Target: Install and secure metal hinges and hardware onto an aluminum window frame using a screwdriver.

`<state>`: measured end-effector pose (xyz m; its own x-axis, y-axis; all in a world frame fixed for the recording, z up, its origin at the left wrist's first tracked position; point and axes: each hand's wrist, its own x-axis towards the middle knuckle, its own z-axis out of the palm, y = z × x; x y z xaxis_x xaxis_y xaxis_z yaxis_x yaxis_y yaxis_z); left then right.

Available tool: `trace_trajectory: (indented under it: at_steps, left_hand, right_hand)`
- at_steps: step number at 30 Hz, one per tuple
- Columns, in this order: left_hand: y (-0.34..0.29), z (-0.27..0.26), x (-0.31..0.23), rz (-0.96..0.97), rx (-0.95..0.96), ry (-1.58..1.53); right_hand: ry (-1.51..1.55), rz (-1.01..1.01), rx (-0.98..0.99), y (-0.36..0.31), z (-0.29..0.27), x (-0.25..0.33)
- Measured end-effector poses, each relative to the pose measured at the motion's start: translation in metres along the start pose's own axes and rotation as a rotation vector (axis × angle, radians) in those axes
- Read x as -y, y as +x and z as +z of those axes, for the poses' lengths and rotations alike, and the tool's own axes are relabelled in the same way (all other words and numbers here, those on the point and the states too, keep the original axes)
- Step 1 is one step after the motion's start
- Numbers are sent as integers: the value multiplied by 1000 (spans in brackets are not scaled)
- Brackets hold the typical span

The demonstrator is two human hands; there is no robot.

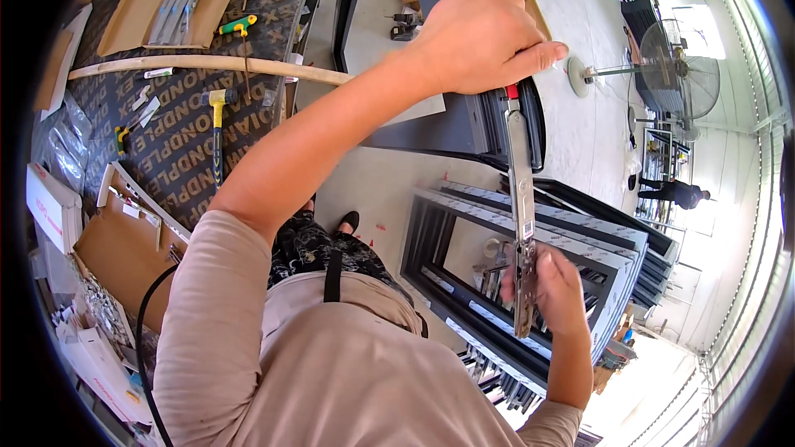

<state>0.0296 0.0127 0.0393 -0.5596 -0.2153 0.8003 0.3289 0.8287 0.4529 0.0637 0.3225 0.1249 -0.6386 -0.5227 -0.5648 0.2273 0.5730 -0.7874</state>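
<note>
Left forearm [323,132] crossed closest to the cam, & its left hand [493,37] was closed over the red-tipped upper end of a metal hinge strip [520,165], tho the fingertips were hidden from me. Right hand [565,290] gripped the lower end, digits on both sides, so the strip ran approx. straight between my two hands. Progress, as I judged it: strip in hand = done; no part of it looked fixed to a frame, so any attaching was TBD. Dark frame profile [447,128] lay just beside the top end; couldn't tell if touching. Beyond the lower end stood film-taped window frames [619,281]. Off left was the bench [174,136] w/ a hammer [218,120] & green-yellow T-handle driver [238,25]; far right, a co-worker [677,193].
</note>
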Motion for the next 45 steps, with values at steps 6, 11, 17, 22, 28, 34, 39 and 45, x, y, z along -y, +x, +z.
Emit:
trace_trajectory:
  at_steps: [6,11,17,22,28,34,39,45]
  left_hand:
    - [6,6,-1,43,-67,-42]
    - [9,15,1,25,-35,-37]
    - [15,27,-5,28,-57,-96]
    - [17,22,1,0,46,-27]
    - [15,29,0,-11,-32,-22]
    - [21,36,1,12,-20,6]
    - [22,36,-2,20,-17,-10]
    - [28,26,-12,6,-19,-119]
  right_hand:
    - [-24,81,-49,5,6,7]
    - [-55,36,-97,17,7,17]
    - [-125,-3,-112,47,12,39]
    - [-45,25,-91,66,14,53]
    - [71,96,-99,36,0,31]
    - [141,121,-56,31,-17,26]
    - [155,78,-64,32,-14,28]
    - [151,92,-83,33,-15,30]
